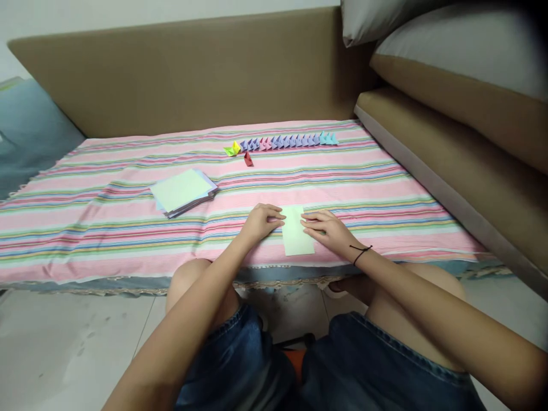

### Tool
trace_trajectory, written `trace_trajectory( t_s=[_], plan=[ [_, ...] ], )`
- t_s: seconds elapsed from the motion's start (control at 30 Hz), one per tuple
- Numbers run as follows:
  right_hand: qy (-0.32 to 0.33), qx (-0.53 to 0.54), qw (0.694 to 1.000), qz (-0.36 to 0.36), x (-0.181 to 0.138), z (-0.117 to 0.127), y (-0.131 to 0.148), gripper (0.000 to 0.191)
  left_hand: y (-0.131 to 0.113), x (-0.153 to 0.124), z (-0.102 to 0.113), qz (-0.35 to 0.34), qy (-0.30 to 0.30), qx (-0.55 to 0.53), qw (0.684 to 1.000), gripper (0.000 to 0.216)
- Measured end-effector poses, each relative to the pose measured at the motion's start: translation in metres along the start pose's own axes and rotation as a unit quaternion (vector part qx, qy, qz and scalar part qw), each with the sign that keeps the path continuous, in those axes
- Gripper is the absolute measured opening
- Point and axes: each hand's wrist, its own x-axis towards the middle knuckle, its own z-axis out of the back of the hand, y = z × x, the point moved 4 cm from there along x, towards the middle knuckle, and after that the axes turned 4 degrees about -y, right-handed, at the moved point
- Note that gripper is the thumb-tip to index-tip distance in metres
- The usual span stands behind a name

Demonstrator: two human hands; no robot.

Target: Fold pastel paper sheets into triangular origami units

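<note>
A pale green sheet of paper [298, 235], upright and narrow in shape, lies near the front edge of the striped cloth. My left hand [262, 220] is closed at its upper left edge, thumb and fingers gripping the paper there. On the opposite side, my right hand [333, 230] grips the right edge between thumb and fingers, a black cord around its wrist. To the left sits a stack of paper sheets [182, 191], with a pale green one on top.
Across the back runs a row of folded paper pieces [289, 141] in purple, pink and light blue, with a yellow-green one [232, 149] at its left end. A red folded piece [248, 159] stands before it. Cushions [449, 131] rise at the right; a brown backrest [205, 74] is behind.
</note>
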Motion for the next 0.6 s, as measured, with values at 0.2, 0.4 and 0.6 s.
trace_trajectory(
  t_s=[0.2, 0.4, 0.6],
  plan=[
    [0.002, 0.009, 1.0, 0.0, 0.0, -0.003, -0.005, 0.024, 0.001, -0.009, 0.003, 0.005, 0.058, 0.027, 0.998, 0.054],
    [-0.003, 0.018, 1.0, -0.009, 0.001, -0.003, -0.005, 0.023, -0.017, -0.025, 0.0, 0.031, 0.151, 0.104, 0.983, 0.098],
    [-0.015, 0.036, 0.999, -0.037, 0.006, -0.002, -0.003, 0.021, -0.025, -0.04, -0.009, -0.004, 0.163, 0.187, 0.969, 0.12]
  ],
)
